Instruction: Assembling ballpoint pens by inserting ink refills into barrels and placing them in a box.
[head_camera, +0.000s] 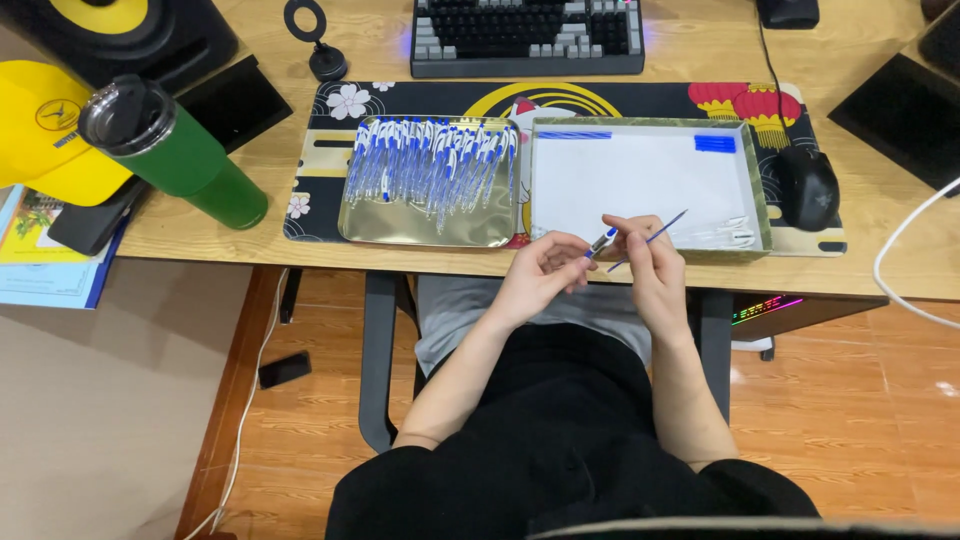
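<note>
My left hand (545, 268) pinches a short pen piece (603, 241) with a blue and white tip, just off the desk's front edge. My right hand (650, 262) holds a thin blue ink refill (660, 232) that slants up to the right, its lower end near the pen piece. Behind the hands lies a shallow white box (640, 172) holding blue refills in its far corners and clear parts at the near right. To its left a gold metal tray (395, 228) carries several blue and white pens (432, 160).
A patterned desk mat (330, 130) lies under both trays. A keyboard (527, 36) sits behind, a black mouse (807, 187) at right. A green tumbler (175, 150), a yellow cap (45, 130) and a speaker (120, 30) stand at left. A white cable (895, 270) hangs at right.
</note>
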